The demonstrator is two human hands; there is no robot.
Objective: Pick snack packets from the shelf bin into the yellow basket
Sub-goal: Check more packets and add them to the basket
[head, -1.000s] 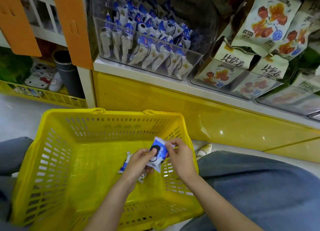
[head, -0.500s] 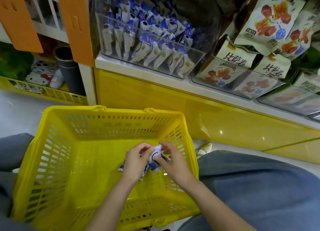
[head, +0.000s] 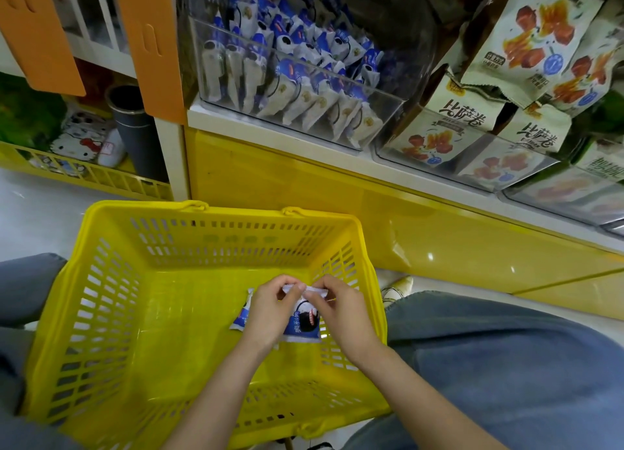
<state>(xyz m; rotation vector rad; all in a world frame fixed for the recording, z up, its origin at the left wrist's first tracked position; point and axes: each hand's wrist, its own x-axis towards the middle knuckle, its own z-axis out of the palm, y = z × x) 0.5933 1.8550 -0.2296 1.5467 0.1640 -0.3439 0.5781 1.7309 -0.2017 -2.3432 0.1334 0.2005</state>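
Note:
A yellow basket [head: 111, 301] sits on the floor between my knees. Inside it, near the right wall, my left hand [head: 270, 311] and my right hand [head: 341, 314] both pinch the top edge of a blue and white snack packet [head: 304, 321], which hangs low over the basket floor. Another blue and white packet [head: 242, 318] lies on the floor of the basket, partly hidden under my left hand. A clear shelf bin [head: 381, 111] above holds several more of the same packets [head: 293, 67].
To the right of the bin stand clear bins of cream pizza-roll bags [head: 466, 115]. A yellow cabinet front [head: 439, 243] runs below the shelf. Orange panels [head: 152, 44], a dark cylinder [head: 135, 128] and a low yellow crate [head: 84, 172] are at left. My denim-clad legs flank the basket.
Both hands have lowered the packet deeper into the basket, and it has turned so its top seam is now pinched between my fingers.

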